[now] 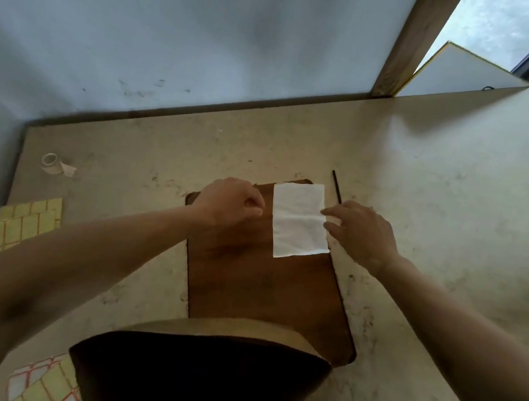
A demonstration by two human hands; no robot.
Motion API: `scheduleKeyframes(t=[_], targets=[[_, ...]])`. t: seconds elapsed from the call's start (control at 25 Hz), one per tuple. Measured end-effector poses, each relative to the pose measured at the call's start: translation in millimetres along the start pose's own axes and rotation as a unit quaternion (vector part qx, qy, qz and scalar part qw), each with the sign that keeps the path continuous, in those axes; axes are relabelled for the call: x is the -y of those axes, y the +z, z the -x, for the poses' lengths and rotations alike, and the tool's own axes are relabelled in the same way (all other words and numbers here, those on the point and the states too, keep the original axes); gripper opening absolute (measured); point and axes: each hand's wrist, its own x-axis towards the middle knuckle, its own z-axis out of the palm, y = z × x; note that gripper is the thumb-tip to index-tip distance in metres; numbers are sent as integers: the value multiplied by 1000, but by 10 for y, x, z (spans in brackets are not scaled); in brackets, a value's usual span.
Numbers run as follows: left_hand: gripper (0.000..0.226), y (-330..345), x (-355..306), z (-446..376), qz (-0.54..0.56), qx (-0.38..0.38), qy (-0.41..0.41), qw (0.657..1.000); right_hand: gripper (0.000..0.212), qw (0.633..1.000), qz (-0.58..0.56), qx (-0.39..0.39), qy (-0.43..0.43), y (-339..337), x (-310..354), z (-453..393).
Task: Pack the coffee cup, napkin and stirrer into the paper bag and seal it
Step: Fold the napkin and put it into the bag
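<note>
A white napkin (300, 219) lies flat on the far end of a brown wooden board (260, 286). Just right of the napkin, a thin black stirrer (335, 185) rests on the table, its near part hidden under my right hand (361, 236). That hand's spread fingertips touch the napkin's right edge. My left hand (231, 202) hovers beside the napkin's left edge with its fingers curled in, holding nothing that I can see. The open brown paper bag (235, 332) stands at the board's near end. Its inside is dark. No coffee cup shows.
A roll of tape (50, 163) sits at the far left of the beige table (445, 211). Yellow sticker sheets (23, 224) lie at the left edge, with another sheet (43, 383) near the bag. A wall closes off the back and left.
</note>
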Motion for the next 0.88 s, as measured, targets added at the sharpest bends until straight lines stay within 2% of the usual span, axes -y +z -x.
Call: scheduleKeyframes(t=[0.16, 0.32, 0.52, 0.72, 0.88], targets=[[22, 346, 24, -172, -32, 10, 12, 999, 31, 1000, 22, 10, -4, 269, -27, -226], [30, 595, 1, -298, -42, -5, -14, 999, 32, 1000, 14, 13, 4, 397, -66, -347], [26, 757, 13, -391, -18, -39, -43, 998, 28, 1000, 12, 12, 11, 537, -91, -439], [25, 791, 45, -385, -75, -62, 12, 995, 24, 999, 28, -13, -10, 581, -97, -439], [21, 764, 26, -389, -79, -68, 28, 994, 18, 999, 24, -31, -14, 604, -85, -429]])
